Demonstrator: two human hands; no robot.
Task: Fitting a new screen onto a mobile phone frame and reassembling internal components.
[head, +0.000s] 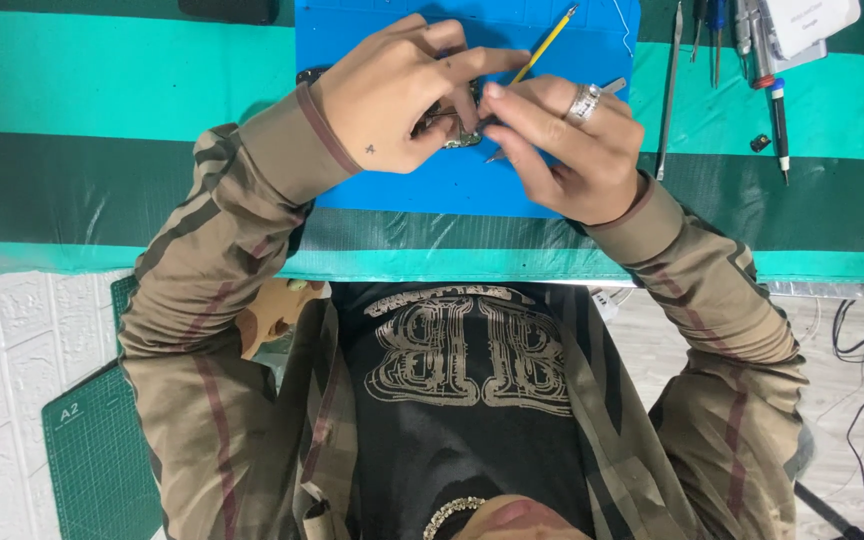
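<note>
Near the top centre of the frame, your left hand (392, 95) and right hand (562, 140) both pinch a small metal part (462, 135) over the blue mat (452, 190). If your fingers loosen, it could drop and roll off the counter (102, 150).

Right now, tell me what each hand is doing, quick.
Left hand: closed, pinching the small metal part over the blue mat.
Right hand: closed on the same part, fingers pressing it.
</note>
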